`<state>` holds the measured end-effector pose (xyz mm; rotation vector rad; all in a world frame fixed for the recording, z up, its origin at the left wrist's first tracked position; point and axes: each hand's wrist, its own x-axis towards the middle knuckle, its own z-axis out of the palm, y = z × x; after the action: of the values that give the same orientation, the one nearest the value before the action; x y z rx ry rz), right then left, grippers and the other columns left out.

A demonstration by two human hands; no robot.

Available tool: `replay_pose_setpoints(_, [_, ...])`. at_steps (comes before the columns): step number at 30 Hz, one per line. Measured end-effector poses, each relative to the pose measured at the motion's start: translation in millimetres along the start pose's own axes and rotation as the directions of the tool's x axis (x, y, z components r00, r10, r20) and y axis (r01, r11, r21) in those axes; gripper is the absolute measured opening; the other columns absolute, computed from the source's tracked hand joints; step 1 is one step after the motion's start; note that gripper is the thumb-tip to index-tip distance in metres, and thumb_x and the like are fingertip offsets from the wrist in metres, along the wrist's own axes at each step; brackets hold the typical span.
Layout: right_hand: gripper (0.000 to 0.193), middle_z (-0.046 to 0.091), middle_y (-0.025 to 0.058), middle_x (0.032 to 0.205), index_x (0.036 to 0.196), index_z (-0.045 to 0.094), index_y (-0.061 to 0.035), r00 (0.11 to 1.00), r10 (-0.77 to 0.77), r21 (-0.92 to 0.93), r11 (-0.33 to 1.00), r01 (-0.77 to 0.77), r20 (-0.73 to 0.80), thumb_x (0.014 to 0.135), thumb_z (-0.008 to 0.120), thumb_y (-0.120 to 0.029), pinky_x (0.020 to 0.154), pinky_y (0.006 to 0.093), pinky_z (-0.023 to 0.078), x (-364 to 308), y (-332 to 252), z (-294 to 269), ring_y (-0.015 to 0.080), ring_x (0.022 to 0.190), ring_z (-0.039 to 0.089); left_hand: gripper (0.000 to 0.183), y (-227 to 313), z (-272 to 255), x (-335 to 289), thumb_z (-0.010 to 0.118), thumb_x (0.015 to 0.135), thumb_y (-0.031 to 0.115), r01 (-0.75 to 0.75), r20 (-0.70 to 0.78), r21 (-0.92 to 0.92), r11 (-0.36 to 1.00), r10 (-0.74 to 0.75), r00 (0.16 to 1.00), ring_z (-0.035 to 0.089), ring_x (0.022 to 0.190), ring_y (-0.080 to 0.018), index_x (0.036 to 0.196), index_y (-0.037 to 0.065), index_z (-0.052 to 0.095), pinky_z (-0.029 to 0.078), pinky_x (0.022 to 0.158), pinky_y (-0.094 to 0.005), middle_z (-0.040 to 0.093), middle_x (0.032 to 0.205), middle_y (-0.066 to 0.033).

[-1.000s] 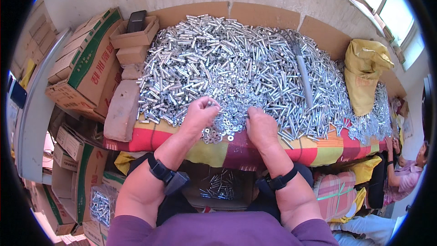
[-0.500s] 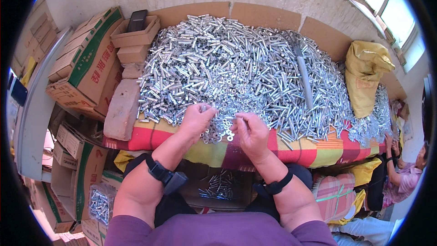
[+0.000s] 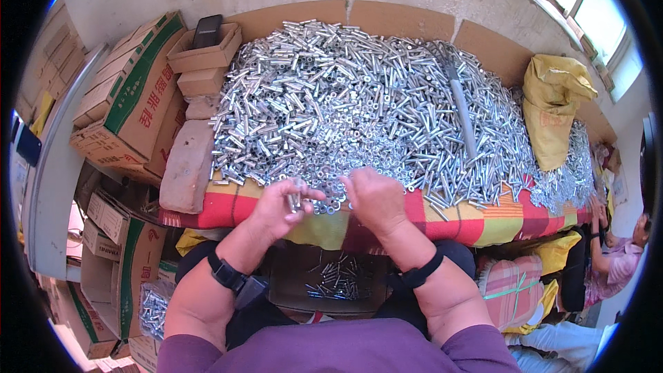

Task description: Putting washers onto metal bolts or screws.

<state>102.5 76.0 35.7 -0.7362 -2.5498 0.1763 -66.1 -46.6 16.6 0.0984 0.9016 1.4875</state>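
Note:
My left hand [image 3: 280, 208], turned palm up at the near edge of the pile, grips a short shiny metal sleeve [image 3: 295, 202]. To its right, my right hand [image 3: 377, 200] has its fingers closed over the loose nuts and washers [image 3: 331, 202]; whatever they pinch is hidden behind the hand. Beyond my hands lies a heap of silvery metal sleeves [image 3: 276, 97] on the left. Long metal bolts [image 3: 497, 128] make up the right side. The heap rests on a checked red and yellow cloth [image 3: 314, 231].
Cardboard boxes [image 3: 148, 97] and a brick-like block [image 3: 186, 166] stand at the left. A grey bar [image 3: 461, 114] lies across the bolts. A yellow sack [image 3: 556, 114] sits at the right end, with another person [image 3: 618, 262] nearby. A tray of bolts [image 3: 338, 280] is below the cloth's edge.
My left hand has moved down and left, away from the heap, and turned palm up, showing the sleeve. My right hand has turned knuckles up over the nuts and washers.

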Motion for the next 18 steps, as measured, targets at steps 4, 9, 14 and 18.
replay_pose_setpoints(4, [0.023,0.064,0.0161,0.072,0.074,0.061,-0.0037,0.971,0.164,-0.163,0.977,-0.136,0.173,0.081,0.066,-0.025,0.059,0.0427,0.051,0,29,10,0.0333,0.065,0.064,0.024,26,-42,-12,0.062,0.081,0.025,-0.199,-0.086,0.478,0.855,0.271,0.959,0.058,0.053,-0.0206,0.08,0.001,0.06,0.039,0.04,-0.0259,0.065,0.075,-0.0141])
replay_pose_setpoints(9, [0.022,0.063,0.0197,0.071,0.072,0.063,-0.0019,0.95,0.247,-0.064,0.969,-0.239,0.191,0.076,0.067,-0.023,0.064,0.0468,0.05,3,40,22,0.0371,0.068,0.063,0.038,19,-41,-24,0.071,0.074,0.037,0.058,-0.038,0.998,-0.015,0.594,0.803,0.061,0.057,-0.0266,0.07,0.001,0.064,0.048,0.053,-0.0373,0.064,0.066,-0.0152])
replay_pose_setpoints(14, [0.017,0.065,0.0186,0.075,0.076,0.067,-0.0034,0.909,0.3,0.017,0.948,-0.318,0.289,0.074,0.064,-0.02,0.068,0.0468,0.051,8,37,20,0.0367,0.073,0.064,0.043,3,-36,-5,0.076,0.069,0.041,0.155,-0.026,0.976,-0.152,0.625,0.78,0.065,0.067,-0.0352,0.071,0.0,0.066,0.051,0.063,-0.0444,0.064,0.068,-0.0193])
replay_pose_setpoints(18, [0.018,0.066,0.0178,0.075,0.076,0.068,-0.0041,0.921,0.298,-0.098,0.954,-0.282,0.252,0.077,0.064,-0.022,0.067,0.0455,0.051,11,26,7,0.036,0.072,0.064,0.036,-4,-32,7,0.074,0.07,0.035,0.123,-0.027,0.986,-0.11,0.628,0.778,0.064,0.069,-0.0355,0.074,0.0,0.066,0.051,0.063,-0.044,0.064,0.07,-0.02])
